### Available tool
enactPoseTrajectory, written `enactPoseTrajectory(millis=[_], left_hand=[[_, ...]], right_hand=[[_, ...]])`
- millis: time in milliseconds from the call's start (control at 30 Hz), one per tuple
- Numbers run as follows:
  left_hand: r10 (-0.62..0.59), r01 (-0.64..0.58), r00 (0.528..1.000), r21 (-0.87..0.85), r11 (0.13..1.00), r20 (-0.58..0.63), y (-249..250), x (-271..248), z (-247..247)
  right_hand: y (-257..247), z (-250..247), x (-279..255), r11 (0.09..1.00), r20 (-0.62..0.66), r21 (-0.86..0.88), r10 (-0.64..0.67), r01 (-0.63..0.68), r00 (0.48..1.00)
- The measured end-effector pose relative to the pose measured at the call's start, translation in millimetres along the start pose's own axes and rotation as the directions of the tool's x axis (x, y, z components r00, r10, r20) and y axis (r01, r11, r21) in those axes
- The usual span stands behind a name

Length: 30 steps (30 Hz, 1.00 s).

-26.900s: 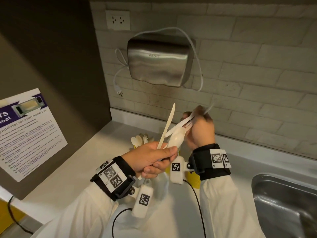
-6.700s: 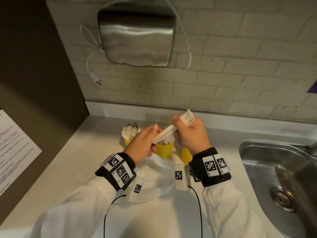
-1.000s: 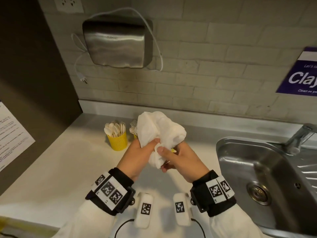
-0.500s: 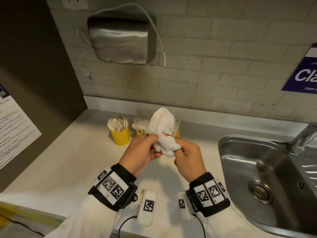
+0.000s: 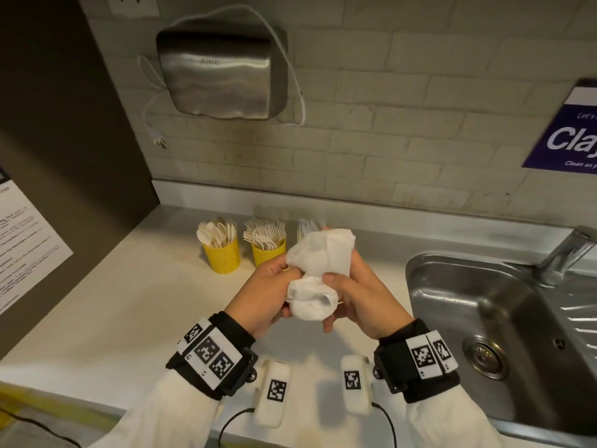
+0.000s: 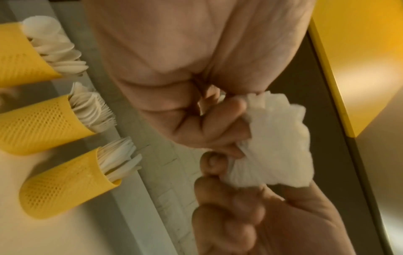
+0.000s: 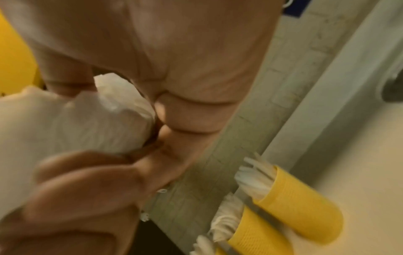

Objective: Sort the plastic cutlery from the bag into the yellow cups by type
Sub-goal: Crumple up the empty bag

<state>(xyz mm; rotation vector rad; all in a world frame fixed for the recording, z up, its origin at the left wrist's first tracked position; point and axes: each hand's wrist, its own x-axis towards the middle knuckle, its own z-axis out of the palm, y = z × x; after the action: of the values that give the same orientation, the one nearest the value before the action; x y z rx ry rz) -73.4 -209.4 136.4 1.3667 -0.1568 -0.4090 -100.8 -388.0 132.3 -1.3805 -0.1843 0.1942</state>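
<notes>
Both hands hold the crumpled white plastic bag (image 5: 318, 270) above the counter, in front of the yellow cups. My left hand (image 5: 268, 292) grips its left side and my right hand (image 5: 352, 292) grips its right side, fingers curled into the folds (image 6: 270, 138) (image 7: 87, 124). Three yellow mesh cups stand in a row by the wall: one with spoons (image 5: 222, 253), one with forks (image 5: 267, 248), and a third with knives (image 5: 307, 226) mostly hidden behind the bag. The left wrist view shows all three cups (image 6: 63, 182) filled with white cutlery.
A steel sink (image 5: 504, 318) with a tap (image 5: 565, 253) lies to the right. A metal hand dryer (image 5: 223, 72) with a loose cord hangs on the tiled wall. A dark panel with a printed notice (image 5: 26, 244) stands at the left.
The bag has been scrunched smaller between both hands and lowered slightly. The right hand has turned to cup the bag from the right side.
</notes>
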Motion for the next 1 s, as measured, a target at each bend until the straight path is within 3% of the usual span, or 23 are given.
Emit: enactPoseTrajectory(millis=[133,233,300,367,433,500,600,700,733,800,900,1000], left_hand=[[-0.017,0.017,1.000,-0.059,0.998,0.005,3,-2,6],[0.006,-0.007,1.000,-0.066,0.998,-0.016,1,-3,4],[0.050,-0.046,0.998,-0.100,0.994,0.034,0,-8,0],[0.168,-0.175,0.982,0.082,0.981,0.082,0,-13,-4],[0.318,-0.336,0.942,0.338,0.879,0.110,-1,-17,-8],[0.390,-0.428,0.903,0.463,0.776,0.181,0,-20,-10],[0.401,-0.467,0.883,0.561,0.684,0.246,3,-23,-17],[0.469,-0.466,0.865,0.624,0.627,0.175,1,-20,-23],[0.487,-0.449,0.864,0.631,0.633,0.127,1,-19,-25],[0.444,-0.378,0.896,0.553,0.742,0.017,0,-17,-25],[0.288,-0.258,0.956,0.325,0.910,-0.049,-2,-13,-26],[0.069,-0.069,0.995,-0.001,0.998,-0.075,-2,-11,-25]], right_hand=[[8,8,0,0.986,-0.064,0.157,-0.039,0.049,0.997],[10,15,0,0.983,-0.157,0.153,-0.073,0.098,0.985],[6,16,-2,0.980,-0.210,0.188,-0.026,0.067,0.977],[5,12,-3,0.971,-0.258,0.240,0.078,-0.015,0.963],[4,12,-2,0.964,-0.277,0.247,0.164,-0.094,0.947],[5,17,-2,0.955,-0.256,0.254,0.219,-0.153,0.942],[4,21,-1,0.936,-0.224,0.281,0.281,-0.215,0.933],[5,24,-1,0.947,-0.190,0.216,0.278,-0.236,0.942],[5,25,-1,0.953,-0.167,0.196,0.264,-0.230,0.950],[6,27,-1,0.952,-0.106,0.217,0.243,-0.216,0.964],[9,25,-1,0.962,0.045,0.213,0.166,-0.172,0.985],[15,24,-6,0.996,0.097,0.052,0.074,-0.079,0.993]])
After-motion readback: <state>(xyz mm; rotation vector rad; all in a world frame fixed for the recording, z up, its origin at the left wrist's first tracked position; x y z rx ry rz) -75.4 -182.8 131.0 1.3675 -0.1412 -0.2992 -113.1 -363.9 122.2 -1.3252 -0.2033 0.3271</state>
